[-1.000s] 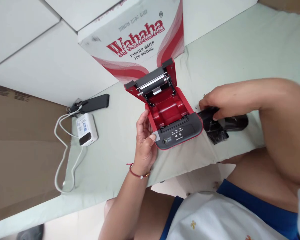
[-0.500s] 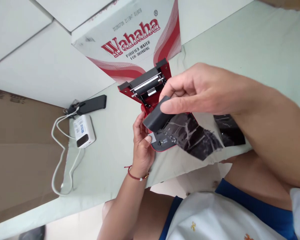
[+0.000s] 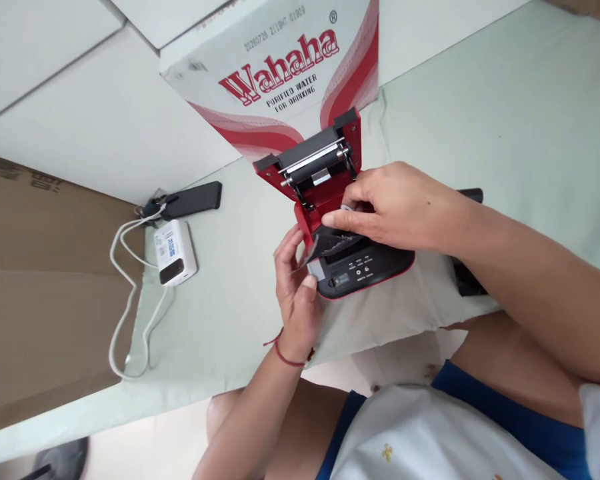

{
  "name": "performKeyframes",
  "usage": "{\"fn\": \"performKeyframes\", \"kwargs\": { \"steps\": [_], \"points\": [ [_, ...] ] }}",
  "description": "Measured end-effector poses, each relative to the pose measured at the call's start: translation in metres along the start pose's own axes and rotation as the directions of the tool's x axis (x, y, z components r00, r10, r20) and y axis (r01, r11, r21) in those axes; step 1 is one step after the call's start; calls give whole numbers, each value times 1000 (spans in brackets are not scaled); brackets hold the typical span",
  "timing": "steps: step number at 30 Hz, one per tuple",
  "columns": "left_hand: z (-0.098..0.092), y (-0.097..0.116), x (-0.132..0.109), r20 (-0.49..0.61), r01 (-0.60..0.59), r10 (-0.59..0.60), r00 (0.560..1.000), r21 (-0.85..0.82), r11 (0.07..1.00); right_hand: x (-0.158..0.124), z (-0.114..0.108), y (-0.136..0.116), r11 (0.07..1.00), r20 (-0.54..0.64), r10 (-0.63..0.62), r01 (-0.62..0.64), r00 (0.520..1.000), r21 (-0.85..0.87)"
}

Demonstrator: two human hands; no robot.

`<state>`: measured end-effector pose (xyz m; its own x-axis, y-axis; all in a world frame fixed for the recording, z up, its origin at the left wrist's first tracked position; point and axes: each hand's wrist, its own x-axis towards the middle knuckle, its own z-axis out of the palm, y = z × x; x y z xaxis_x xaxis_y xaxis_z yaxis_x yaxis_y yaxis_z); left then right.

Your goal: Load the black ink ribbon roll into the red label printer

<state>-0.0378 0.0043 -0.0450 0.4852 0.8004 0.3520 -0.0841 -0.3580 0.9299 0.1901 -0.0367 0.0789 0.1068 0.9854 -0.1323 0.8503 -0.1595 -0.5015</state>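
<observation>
A red and black device (image 3: 375, 272) lies on the pale green cloth with its lid (image 3: 320, 160) raised, showing a roller and metal bar. My left hand (image 3: 296, 287) grips the device's left side, fingers behind and thumb in front, beside a small grey piece (image 3: 315, 269). My right hand (image 3: 380, 203) reaches into the device, fingers curled at its open compartment. Crumpled black film (image 3: 330, 243) hangs over the compartment under my right hand. What my right fingers hold is mostly hidden; a pale ring-like edge shows between them.
A Wahaha carton (image 3: 290, 73) stands behind the device. To the left lie a white power bank (image 3: 175, 253) with a looped white cable and a black object (image 3: 195, 200). A cardboard box (image 3: 55, 287) is far left. Dark items (image 3: 467, 277) lie beneath my right forearm.
My right hand has moved down into the device, and the black roll it held above is now largely hidden. The film has drawn in from the right, uncovering the front panel.
</observation>
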Motion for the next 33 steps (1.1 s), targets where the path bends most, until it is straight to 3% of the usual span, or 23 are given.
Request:
{"fn": "performKeyframes", "kwargs": {
  "steps": [2, 4, 9, 13, 20, 23, 25, 27, 29, 33],
  "points": [
    [-1, 6, -2, 28, -207, 206, 978, 151, 967, -1, 0, -1, 1000, -4, 2, -2, 1000, -26],
    [-3, 14, -2, 116, -403, 386, 915, 286, 869, -4, 0, -2, 997, 6, -10, 11, 1000, -74],
    [-6, 25, -4, 280, -578, 508, 815, 465, 670, -11, 5, -2, 974, -36, -43, 34, 998, -222],
    [-4, 28, -6, 316, -636, 563, 764, 515, 574, -10, 8, 3, 956, -23, -37, 28, 999, -293],
    [-2, 33, -5, 343, -654, 565, 750, 512, 557, -8, -2, 2, 974, 0, -67, 66, 998, -216],
    [-3, 33, -6, 371, -670, 563, 738, 499, 550, -16, -19, -3, 988, -223, -103, 73, 969, -137],
    [-3, 34, -7, 383, -683, 571, 726, 498, 534, -21, -30, -2, 988, -445, -137, 91, 885, -122],
    [-2, 36, -7, 388, -691, 578, 718, 491, 530, -23, -35, 1, 985, -565, -162, 97, 809, -142],
    [0, 38, -7, 390, -695, 580, 716, 478, 536, -20, -33, 7, 985, -546, -156, 88, 823, -148],
    [2, 44, -7, 383, -703, 593, 708, 462, 541, -12, -25, 10, 985, -351, -156, 117, 924, -129]
  ]
}}
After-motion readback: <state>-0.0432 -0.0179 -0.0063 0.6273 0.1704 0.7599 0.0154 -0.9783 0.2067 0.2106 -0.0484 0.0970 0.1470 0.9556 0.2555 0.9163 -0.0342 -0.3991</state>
